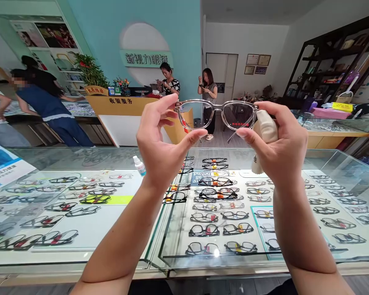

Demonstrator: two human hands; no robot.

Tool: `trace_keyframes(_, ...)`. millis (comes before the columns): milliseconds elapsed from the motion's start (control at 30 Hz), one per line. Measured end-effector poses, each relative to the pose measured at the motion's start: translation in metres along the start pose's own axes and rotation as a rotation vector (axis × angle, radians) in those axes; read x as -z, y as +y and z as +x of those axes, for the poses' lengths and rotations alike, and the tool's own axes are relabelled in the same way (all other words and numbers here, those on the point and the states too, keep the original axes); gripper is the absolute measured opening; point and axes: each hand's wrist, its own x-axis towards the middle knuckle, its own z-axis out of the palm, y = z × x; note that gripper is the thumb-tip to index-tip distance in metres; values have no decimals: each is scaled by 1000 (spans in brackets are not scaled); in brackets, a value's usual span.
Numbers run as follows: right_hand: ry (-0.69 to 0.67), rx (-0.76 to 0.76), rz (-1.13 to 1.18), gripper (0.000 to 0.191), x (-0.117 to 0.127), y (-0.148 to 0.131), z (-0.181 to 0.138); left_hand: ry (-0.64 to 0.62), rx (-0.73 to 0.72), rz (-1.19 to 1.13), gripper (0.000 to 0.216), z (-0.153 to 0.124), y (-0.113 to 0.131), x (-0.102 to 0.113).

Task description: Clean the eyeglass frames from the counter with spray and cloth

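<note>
A pair of clear-framed glasses [217, 114] is held up at eye level over a glass display counter [80, 159]. My left hand [161, 143] pinches the frame's left end between thumb and fingers. My right hand [279, 141] pinches the right end. It also keeps a folded whitish cloth [266, 129] tucked in its palm, hanging down behind the fingers. Red lettering shows on the right lens.
Under the counter glass lie several rows of spectacle frames [218, 213]. A small spray bottle [139, 165] stands on the counter to the left. A person in dark blue [49, 110] leans on a far counter, and two people [187, 88] stand by the reception desk. Dark shelving [329, 61] fills the right wall.
</note>
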Motion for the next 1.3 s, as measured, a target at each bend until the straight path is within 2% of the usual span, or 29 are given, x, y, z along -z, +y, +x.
trace_keyframes(167,11,-24,56,53,-2,3,1,3,41,-45,84,-5,-14,-7)
trace_keyframes(300,-2,-44,122,46,-5,3,3,-11,69,10,82,-5,-10,-6)
trace_keyframes(433,-31,-77,176,52,-5,2,3,-65,99,13,88,-7,-7,-8)
trace_keyframes(633,-67,-116,180,47,-3,1,3,-68,88,3,78,-7,-7,-7)
trace_keyframes(833,-36,-63,194,49,-6,6,4,-26,115,13,80,-6,-2,-7)
trace_keyframes(1300,-89,-38,221,45,-7,7,4,57,46,108,81,-10,1,-4)
